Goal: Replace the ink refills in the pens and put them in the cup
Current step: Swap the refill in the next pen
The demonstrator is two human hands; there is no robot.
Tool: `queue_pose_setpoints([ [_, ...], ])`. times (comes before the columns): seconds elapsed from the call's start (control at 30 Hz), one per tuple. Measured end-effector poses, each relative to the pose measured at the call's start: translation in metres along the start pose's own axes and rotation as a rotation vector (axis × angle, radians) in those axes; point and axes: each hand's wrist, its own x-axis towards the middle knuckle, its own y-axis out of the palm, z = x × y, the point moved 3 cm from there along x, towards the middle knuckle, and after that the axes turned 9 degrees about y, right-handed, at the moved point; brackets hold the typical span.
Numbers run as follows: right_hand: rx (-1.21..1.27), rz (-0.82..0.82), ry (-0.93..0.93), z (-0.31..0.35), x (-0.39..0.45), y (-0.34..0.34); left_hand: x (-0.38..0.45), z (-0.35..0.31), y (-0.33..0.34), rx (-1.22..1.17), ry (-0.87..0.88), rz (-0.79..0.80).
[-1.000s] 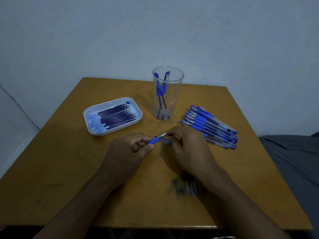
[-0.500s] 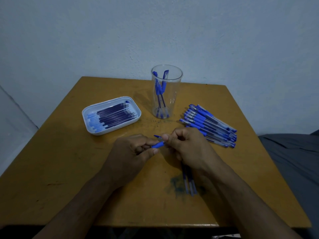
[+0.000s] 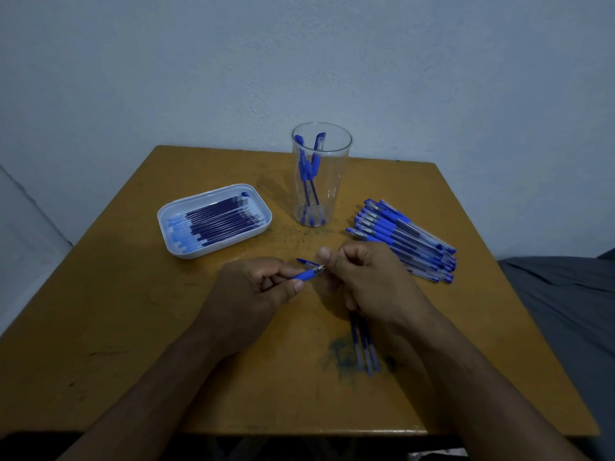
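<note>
Blue-sleeved pen [image 3: 307, 275] lies pinched in the left hand [image 3: 256, 291], long axis running up-right toward the right hand [image 3: 366, 281], whose curled fingers pinch its metal tip. Straight beyond both hands on the counter [image 3: 133, 327] stands the cup [image 3: 321, 174].

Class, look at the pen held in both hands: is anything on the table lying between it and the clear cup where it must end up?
Nothing visible blocks the way. The pen, gripped by the left hand and right hand, sits just in front of the cup, with only bare table between. The refill tray lies left, the pen pile right.
</note>
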Motion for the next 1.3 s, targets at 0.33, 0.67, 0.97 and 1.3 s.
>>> queue_pose_setpoints([
  [0.33, -0.024, 0.072, 0.010, 0.0012, -0.0006, -0.0065, -0.0001, -0.0009, 0.0002, 0.001, -0.030, 0.002],
  [0.67, 0.032, 0.074, -0.009, 0.0015, 0.0000, -0.0043, 0.0002, -0.0015, 0.0010, -0.034, -0.040, -0.005],
  [0.97, 0.076, 0.122, 0.011, -0.0013, 0.0031, -0.0049, 0.0000, -0.0037, 0.0002, -0.038, -0.057, -0.012],
  [1.3, 0.222, -0.018, 0.005, 0.0022, 0.0012, -0.0085, 0.0004, -0.0035, -0.0003, -0.076, -0.114, -0.054],
])
